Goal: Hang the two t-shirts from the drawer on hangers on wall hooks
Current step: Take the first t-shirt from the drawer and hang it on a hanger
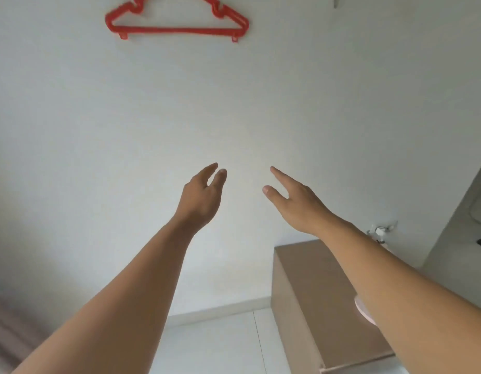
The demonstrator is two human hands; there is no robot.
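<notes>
A bare red plastic hanger (177,30) hangs high on the white wall, its top cut off by the upper edge of the head view. A second wall hook (335,0) shows at the top right with nothing on it. My left hand (202,194) and my right hand (294,199) are raised side by side in front of the wall, well below the hanger. Both hold nothing and have their fingers apart. No t-shirt is in sight.
A brown cardboard-coloured box or cabinet top (317,295) stands against the wall at the lower right, partly under my right forearm. A wall socket with a white plug (379,229) sits behind it. White floor and skirting (220,310) run below.
</notes>
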